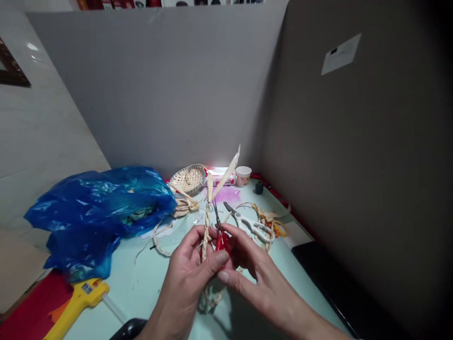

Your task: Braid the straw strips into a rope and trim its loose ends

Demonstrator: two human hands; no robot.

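My left hand (pixel 193 269) is closed around a braided strand of pale dried husk or straw (pixel 206 231). The braid stands upright out of my grip, and two loose flat ends (pixel 226 172) spread above it. Below my hands, more of the braid (pixel 212 298) hangs in a loop. My right hand (pixel 253 269) holds small red-handled scissors (pixel 221 241), their dark narrow blades pointing up beside the braid. My left thumb lies close to the red handles. Whether the blades touch the braid I cannot tell.
Behind my hands lie white-handled scissors (pixel 253 224), a woven basket (pixel 189 181), a paper cup (pixel 243 176) and a dark thread spool (pixel 259 188). At left are a blue plastic bag (pixel 95 203) and a yellow glue gun (pixel 79 302). Grey panels (pixel 177 89) enclose the table.
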